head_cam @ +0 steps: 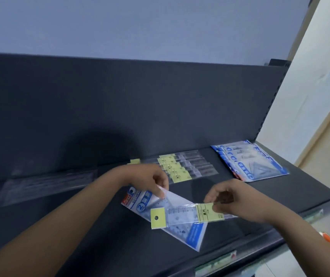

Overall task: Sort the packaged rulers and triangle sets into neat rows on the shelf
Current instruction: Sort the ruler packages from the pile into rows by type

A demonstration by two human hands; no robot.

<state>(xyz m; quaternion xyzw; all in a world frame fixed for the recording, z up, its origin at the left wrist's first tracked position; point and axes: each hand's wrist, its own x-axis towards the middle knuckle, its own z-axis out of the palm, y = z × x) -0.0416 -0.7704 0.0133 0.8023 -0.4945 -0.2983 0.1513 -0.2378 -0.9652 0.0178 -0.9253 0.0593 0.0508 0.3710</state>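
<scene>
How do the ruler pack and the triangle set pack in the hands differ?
The ruler pack is a narrow strip with yellow labels; the triangle set pack is wider, printed blue and white. The ruler pack, pinched by the right hand, crosses over the triangle set pack, which the left hand holds by its edge. Both are clear sleeves.

Pale blue wall (140, 23), dark back panel (120, 100), cream side wall (320, 86)
</scene>
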